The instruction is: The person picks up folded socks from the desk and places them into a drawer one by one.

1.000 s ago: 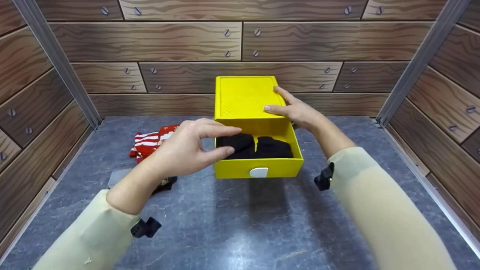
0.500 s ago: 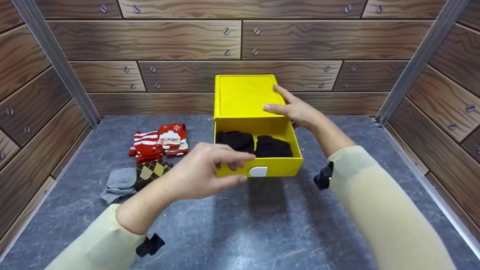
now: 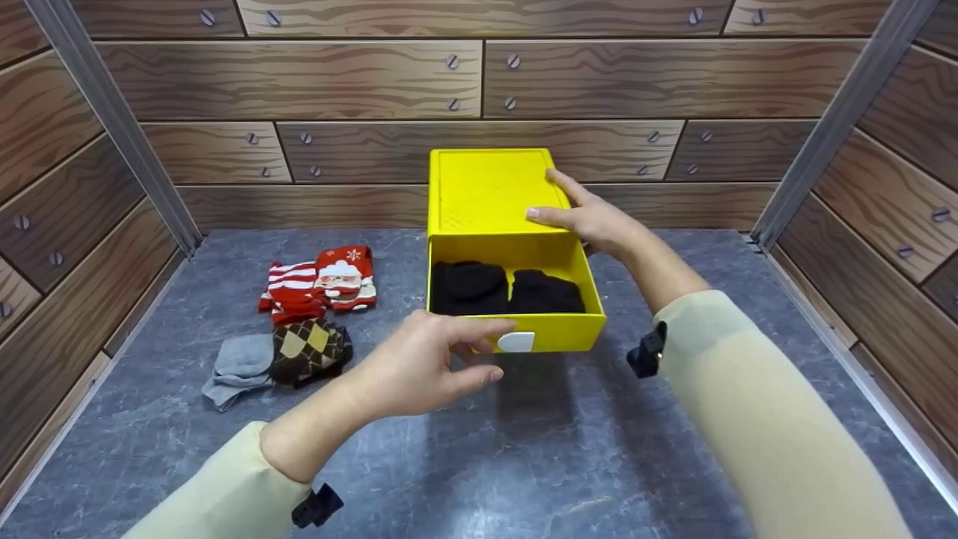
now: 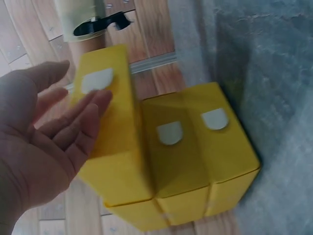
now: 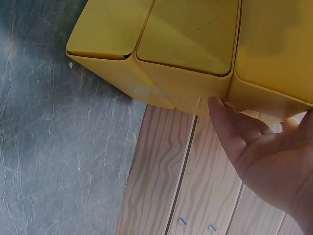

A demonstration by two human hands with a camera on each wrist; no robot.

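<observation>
A yellow drawer unit [image 3: 494, 191] stands mid-table, and its top drawer [image 3: 565, 333] is pulled out toward me. Inside lie folded black socks in two bundles, one on the left [image 3: 468, 288] and one on the right [image 3: 546, 292]. My left hand [image 3: 419, 367] is at the drawer's front, its index finger reaching toward the white tab [image 3: 516, 342]. Its fingers are loosely bent with nothing between them; the left wrist view shows the palm [image 4: 44, 152] beside the drawer front. My right hand [image 3: 602, 224] rests against the unit's upper right side, thumb and index finger spread on the top.
On the table's left lie red-and-white striped socks [image 3: 292, 288], red Santa socks [image 3: 346, 277], brown argyle socks [image 3: 308, 350] and grey socks [image 3: 239, 367]. Two more shut yellow drawers [image 4: 195, 142] sit under the open one. Wood-patterned walls [image 3: 479, 82] enclose the grey tabletop [image 3: 359, 479].
My left hand has moved from over the drawer's left side down and right to its front, uncovering the black, Santa, argyle and grey socks. The right hand has stayed in place.
</observation>
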